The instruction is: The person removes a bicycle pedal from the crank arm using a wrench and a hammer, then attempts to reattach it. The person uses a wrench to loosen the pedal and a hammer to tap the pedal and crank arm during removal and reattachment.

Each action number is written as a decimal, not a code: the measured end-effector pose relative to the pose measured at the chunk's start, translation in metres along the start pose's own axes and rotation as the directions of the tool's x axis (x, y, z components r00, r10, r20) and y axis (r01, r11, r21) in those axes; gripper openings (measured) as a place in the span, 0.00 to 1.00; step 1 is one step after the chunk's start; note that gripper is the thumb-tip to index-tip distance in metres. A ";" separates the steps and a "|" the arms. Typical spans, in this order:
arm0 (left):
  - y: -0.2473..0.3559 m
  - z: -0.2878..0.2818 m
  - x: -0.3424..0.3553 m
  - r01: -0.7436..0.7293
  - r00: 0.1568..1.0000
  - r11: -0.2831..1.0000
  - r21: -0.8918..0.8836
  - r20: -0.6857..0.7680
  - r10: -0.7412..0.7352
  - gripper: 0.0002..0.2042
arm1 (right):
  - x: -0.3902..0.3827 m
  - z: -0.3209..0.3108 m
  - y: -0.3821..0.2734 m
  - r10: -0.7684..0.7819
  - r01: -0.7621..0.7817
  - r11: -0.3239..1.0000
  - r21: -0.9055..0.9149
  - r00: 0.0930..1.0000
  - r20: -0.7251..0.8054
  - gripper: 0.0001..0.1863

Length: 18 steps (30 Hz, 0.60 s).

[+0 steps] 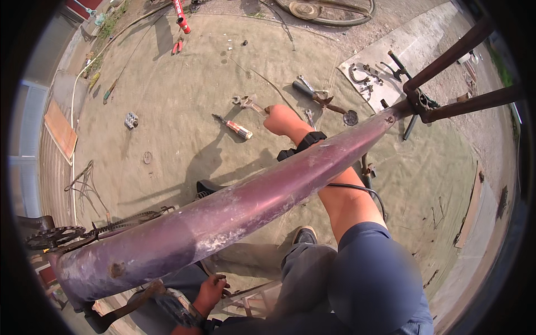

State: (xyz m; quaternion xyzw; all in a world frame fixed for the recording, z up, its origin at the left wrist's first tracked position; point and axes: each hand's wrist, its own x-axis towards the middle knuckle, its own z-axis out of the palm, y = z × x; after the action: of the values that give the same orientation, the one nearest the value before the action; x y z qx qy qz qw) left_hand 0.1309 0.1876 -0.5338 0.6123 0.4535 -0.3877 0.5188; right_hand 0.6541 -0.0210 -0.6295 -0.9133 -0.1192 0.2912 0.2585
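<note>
A purple, scuffed bicycle frame tube (234, 220) runs slantwise across the view, over my right forearm. Beyond it, my right hand (283, 120) is closed round the handle of an adjustable wrench (249, 103), low over the ground cloth. Just left of that hand lies a screwdriver (239, 129) with an orange and white handle. Several wrenches (305, 84) and a black-handled tool (304, 89) lie to its right. My left hand (210, 295) is below the tube near my leg, fingers loosely bent and apart, with nothing visible in them.
A chainring (53, 237) with chain and a crank arm (120, 304) are at the tube's lower left end. A pedal (131, 120), red-handled pliers (177, 46) and a green-handled screwdriver (109, 92) lie on the cloth. Metal parts rest on a pale board (385, 84). A wheel (357, 22) lies farther off.
</note>
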 end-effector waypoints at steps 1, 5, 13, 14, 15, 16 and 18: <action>-0.001 0.000 0.001 0.027 1.000 1.000 -0.008 0.002 -0.027 0.19 | -0.011 0.001 0.010 -0.053 0.056 0.996 -0.067 0.997 0.048 0.23; -0.004 0.002 0.002 -0.022 0.999 1.000 -0.019 0.032 0.023 0.19 | -0.096 0.002 0.071 -0.255 0.225 0.915 0.336 0.966 0.047 0.21; -0.009 0.004 0.003 -0.028 0.998 1.000 -0.004 0.056 0.028 0.18 | -0.248 -0.007 0.103 0.007 0.063 0.978 -0.198 0.943 0.334 0.30; -0.011 0.004 0.003 -0.037 0.998 0.999 -0.006 0.057 0.037 0.18 | -0.262 -0.009 0.107 -0.021 0.089 0.977 -0.192 0.944 0.331 0.29; -0.013 0.004 0.003 -0.047 0.997 0.999 -0.027 0.053 0.048 0.18 | -0.275 -0.011 0.112 -0.037 0.099 0.981 -0.170 0.941 0.335 0.29; -0.015 0.005 0.003 -0.053 0.997 0.998 -0.028 0.062 0.054 0.18 | -0.283 -0.011 0.116 -0.006 0.071 0.983 -0.168 0.933 0.361 0.28; -0.018 0.006 0.003 -0.049 0.996 0.995 -0.086 0.073 0.056 0.18 | -0.288 -0.008 0.121 -0.041 0.065 0.995 -0.074 0.954 0.298 0.28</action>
State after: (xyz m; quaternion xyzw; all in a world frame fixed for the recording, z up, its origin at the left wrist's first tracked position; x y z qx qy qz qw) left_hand 0.1149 0.1831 -0.5426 0.5867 0.4333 -0.3773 0.5707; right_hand 0.4360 -0.2311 -0.5542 -0.8658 -0.1930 0.4124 0.2075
